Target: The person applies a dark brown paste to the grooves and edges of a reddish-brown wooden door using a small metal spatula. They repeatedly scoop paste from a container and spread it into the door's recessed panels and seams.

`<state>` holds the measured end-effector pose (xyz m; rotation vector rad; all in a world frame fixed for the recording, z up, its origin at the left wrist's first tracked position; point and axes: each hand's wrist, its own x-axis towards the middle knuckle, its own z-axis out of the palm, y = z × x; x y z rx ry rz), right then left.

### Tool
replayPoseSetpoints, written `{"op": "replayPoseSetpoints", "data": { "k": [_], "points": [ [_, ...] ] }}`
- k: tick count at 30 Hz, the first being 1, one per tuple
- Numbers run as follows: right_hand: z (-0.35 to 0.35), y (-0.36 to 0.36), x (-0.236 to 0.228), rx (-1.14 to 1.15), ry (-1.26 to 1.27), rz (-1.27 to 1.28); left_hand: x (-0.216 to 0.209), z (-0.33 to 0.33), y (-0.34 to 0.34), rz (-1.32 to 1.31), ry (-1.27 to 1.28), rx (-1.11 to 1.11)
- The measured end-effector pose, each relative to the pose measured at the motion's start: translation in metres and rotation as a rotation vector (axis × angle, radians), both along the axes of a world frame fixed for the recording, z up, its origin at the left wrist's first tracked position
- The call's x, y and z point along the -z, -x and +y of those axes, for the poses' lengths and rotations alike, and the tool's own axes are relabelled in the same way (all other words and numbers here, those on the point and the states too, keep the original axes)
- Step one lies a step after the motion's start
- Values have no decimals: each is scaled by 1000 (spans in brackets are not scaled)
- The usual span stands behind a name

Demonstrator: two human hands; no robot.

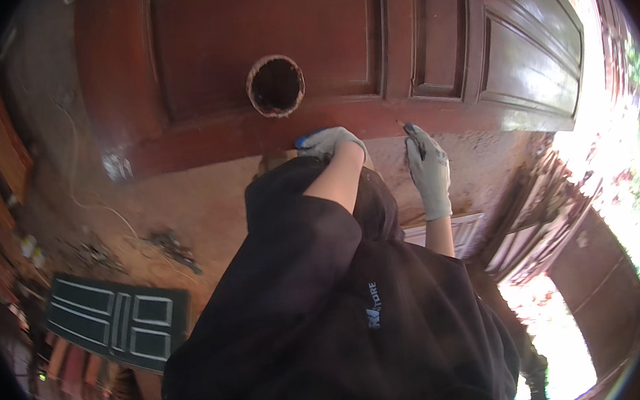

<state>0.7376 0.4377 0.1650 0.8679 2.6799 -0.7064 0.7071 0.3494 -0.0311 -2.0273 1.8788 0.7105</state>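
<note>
We're looking down on a reddish-brown panelled wooden door [308, 50] lying flat, its long axis running from nine o'clock across to three o'clock, the far end bending down toward four o'clock under the lens. A round hole [276, 85] with a raw, chipped rim sits at about twelve o'clock from our hands, cut through the rail just below the big recessed panel. Our left hand [330, 143], in a grey glove with a blue fingertip, is curled over the door's near edge, fingers bent and pressed to the wood; whether it grips anything else we cannot tell. Our right hand [429, 170], also grey-gloved, sits just at three o'clock from the left, fingers drawn together and pointing up to the same edge, with a small thin thing [405, 126] at the fingertips that is too small to name. Dark sleeves fill the lower middle. Below the door lies a dusty pinkish concrete floor [207, 201], with a thin white cord [102, 206] and dark debris [173, 245] at nine o'clock, and a dark green panel with pale frames [115, 321] at eight o'clock. Bright daylight and more stacked reddish woodwork [597, 276] lie at four o'clock.
</note>
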Motion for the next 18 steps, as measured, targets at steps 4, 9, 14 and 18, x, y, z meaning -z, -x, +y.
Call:
{"op": "replayPoseSetpoints", "data": {
  "k": [4,9,14,18],
  "points": [
    [-24,-4,3,212,72,109,15,-18,-8,6,107,214],
    [-19,-28,6,412,57,309,-58,-19,26,-161,-1139,-515],
    [-13,-21,-4,546,132,347,-122,32,118,418,-1387,494],
    [1,-18,6,566,115,430,-109,42,241,946,-269,1413]
  ]
}}
